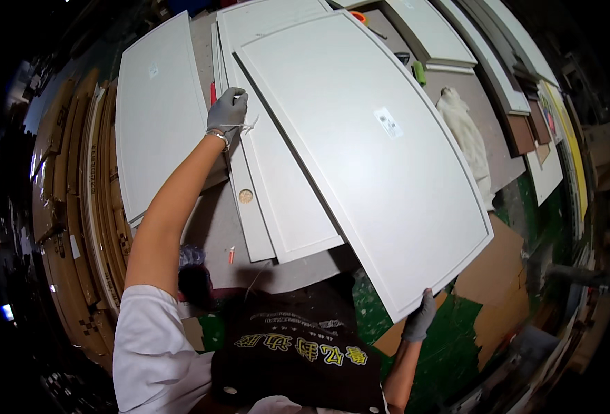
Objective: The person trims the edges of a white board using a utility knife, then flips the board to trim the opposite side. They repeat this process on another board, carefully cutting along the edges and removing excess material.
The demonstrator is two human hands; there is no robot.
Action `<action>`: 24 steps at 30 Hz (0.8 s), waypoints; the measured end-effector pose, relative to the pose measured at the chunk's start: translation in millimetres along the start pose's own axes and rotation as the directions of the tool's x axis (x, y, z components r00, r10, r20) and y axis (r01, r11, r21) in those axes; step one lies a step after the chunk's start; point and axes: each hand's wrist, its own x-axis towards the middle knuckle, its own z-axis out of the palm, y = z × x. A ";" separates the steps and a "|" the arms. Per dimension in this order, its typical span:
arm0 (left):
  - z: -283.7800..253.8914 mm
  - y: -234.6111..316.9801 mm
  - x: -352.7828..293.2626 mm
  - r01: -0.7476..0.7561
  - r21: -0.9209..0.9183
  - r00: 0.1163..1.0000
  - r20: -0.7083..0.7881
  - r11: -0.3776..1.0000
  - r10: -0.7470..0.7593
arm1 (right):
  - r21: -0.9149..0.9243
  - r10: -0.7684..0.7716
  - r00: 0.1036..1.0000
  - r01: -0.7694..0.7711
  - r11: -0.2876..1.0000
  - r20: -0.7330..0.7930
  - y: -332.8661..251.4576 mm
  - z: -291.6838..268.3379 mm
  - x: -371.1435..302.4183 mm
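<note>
A large white panel (360,159) with a raised border and a small label lies tilted across other white panels. Its near right corner is gripped by my right hand (421,319), in a grey glove, with the thumb on the edge. My left hand (227,112), also grey-gloved, is closed with curled fingers over the left edge of the lower white panels (284,200). Whatever it holds is hidden. White string ends hang at that wrist. A narrow white board (246,196) with a round hole lies below my left hand.
Another white panel (156,117) lies at the left, beside stacked flat cardboard (87,200). An orange-red marker-like stick (232,254) lies on the grey table. To the right are a cream cloth (462,131), a green roll (419,73) and more stacked boards (429,31).
</note>
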 end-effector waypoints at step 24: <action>12.3 81.6 126.4 0.123 0.570 0.885 0.307 0.813 -0.349 | -0.158 0.072 0.994 -0.085 0.984 -0.088 -118.0 -55.0 139.6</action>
